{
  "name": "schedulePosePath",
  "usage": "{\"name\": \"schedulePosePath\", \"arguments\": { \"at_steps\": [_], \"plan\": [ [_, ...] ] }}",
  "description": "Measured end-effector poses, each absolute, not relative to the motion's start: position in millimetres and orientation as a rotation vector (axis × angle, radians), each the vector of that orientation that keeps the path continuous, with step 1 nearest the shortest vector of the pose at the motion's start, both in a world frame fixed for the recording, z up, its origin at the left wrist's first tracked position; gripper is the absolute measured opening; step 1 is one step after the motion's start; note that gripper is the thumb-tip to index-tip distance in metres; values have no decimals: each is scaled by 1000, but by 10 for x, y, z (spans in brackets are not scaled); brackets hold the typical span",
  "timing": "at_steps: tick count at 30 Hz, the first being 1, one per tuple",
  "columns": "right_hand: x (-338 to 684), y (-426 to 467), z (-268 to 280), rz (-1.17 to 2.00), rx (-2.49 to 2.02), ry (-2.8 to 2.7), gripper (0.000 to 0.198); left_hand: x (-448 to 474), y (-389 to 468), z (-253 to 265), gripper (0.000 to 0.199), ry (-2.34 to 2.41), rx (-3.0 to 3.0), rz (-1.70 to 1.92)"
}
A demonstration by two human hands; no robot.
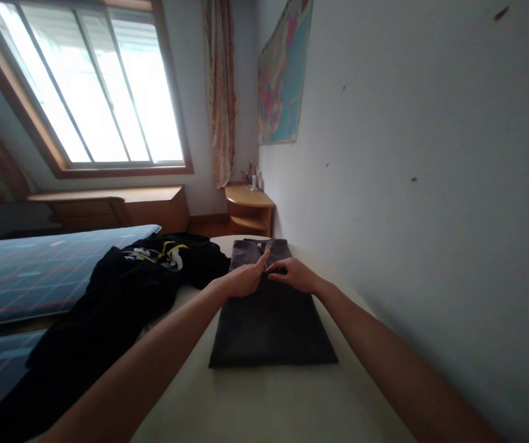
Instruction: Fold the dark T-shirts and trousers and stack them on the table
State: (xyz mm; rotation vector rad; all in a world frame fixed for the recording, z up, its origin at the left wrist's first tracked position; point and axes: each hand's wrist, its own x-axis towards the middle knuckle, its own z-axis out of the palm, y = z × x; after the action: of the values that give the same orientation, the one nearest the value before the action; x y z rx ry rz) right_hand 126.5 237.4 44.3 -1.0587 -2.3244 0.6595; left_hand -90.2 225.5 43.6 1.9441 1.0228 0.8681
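A folded dark grey garment (274,332) lies flat on a cream-coloured surface, with a small pale label at the neck end of its far, lighter grey part (243,251). At the fold between the two parts, my right hand (294,275) pinches the dark cloth between thumb and fingers. Close beside it, my left hand (245,280) is on the same fold with one finger stretched upward. Its other fingers appear closed on the cloth edge, though they are partly hidden. The hands almost meet at the middle of the garment.
A crumpled black garment (139,289) with a white and yellow print lies left, partly over a blue checked mattress (52,264). A white wall (407,123) rises close on the right. The cream surface (264,406) extends toward me. A corner shelf (248,195) stands beyond.
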Motion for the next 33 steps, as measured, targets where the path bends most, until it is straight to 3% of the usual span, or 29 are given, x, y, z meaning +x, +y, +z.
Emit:
{"name": "schedulePosePath", "arguments": {
  "at_steps": [6,11,15,23,28,33],
  "plan": [
    [1222,2428,395,623,-1056,-2368,30,-900,2268,495,85,1086,2499,467],
    [1248,2502,309,628,-1136,-2363,29,-1022,2323,444,48,1305,2568,401],
    [1267,2561,256,631,-1204,-2348,27,-1151,2396,382,31,1469,2542,351],
    [1187,2761,242,518,-1277,-2277,23,-1241,2510,381,26,1662,2503,521],
    [1215,2602,110,415,-1321,-2275,38,-1333,2295,211,41,1669,2517,611],
    [1345,1910,197,268,-1133,-2373,25,-1481,1635,76,16,1411,2566,944]
  ]
}}
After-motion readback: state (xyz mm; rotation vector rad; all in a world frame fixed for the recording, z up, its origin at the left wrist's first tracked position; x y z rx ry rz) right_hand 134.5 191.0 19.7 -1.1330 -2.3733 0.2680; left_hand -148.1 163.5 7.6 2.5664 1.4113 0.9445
